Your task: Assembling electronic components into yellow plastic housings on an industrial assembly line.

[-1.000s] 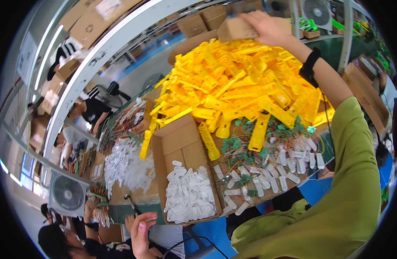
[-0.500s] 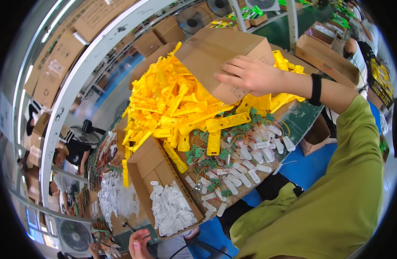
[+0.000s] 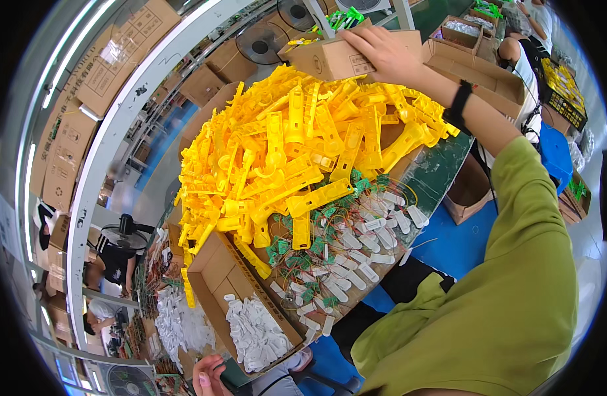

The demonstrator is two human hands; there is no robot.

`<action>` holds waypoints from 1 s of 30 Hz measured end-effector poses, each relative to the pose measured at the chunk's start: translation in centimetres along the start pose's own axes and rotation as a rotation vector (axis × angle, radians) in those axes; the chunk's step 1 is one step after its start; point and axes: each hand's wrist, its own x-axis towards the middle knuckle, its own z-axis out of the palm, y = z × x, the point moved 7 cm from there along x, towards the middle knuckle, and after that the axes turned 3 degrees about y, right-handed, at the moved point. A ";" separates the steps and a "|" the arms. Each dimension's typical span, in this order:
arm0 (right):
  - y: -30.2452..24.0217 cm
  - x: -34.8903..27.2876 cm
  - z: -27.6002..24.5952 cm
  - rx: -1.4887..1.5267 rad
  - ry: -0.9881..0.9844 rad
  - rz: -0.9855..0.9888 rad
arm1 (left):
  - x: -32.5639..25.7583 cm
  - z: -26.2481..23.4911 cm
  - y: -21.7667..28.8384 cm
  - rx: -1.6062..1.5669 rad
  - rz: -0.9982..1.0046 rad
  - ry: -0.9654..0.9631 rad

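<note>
My right hand (image 3: 386,55) is at the far side of the table, fingers laid over the upper edge of a cardboard box (image 3: 330,61) and gripping it. The box is tipped over behind a large heap of yellow plastic parts (image 3: 277,152). Low in the picture, my left hand (image 3: 209,375) has loosely bent fingers held apart, with nothing visible in it. It is beside an open cardboard tray (image 3: 214,274) that holds many small white plastic pieces (image 3: 254,333). Right of the tray lie green circuit boards (image 3: 330,218) wired to white strips (image 3: 356,251).
Loose white pieces (image 3: 178,323) lie left of the tray. An empty cardboard box (image 3: 468,191) stands beyond the table's right edge, and an open carton (image 3: 478,79) at the far right. A metal frame post (image 3: 92,178) rises at left. Other people work on both sides.
My right hand has moved the cardboard box up and away, uncovering more of the yellow heap, which now spreads wider. The view has shifted slightly. My left hand stays near the tray.
</note>
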 end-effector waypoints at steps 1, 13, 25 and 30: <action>1.4 -1.1 1.5 -0.002 -0.026 0.040 | -0.1 0.9 1.0 0.025 0.028 0.027; 3.6 -3.5 -2.4 0.222 -0.232 0.246 | 0.1 -0.7 0.1 -0.022 -0.080 0.142; 1.3 2.0 -10.7 0.347 0.496 0.427 | 0.8 -3.0 -3.1 0.030 -0.076 0.006; 3.8 -1.1 -3.2 1.114 0.465 1.121 | -0.5 -4.2 -4.3 -0.001 -0.089 -0.003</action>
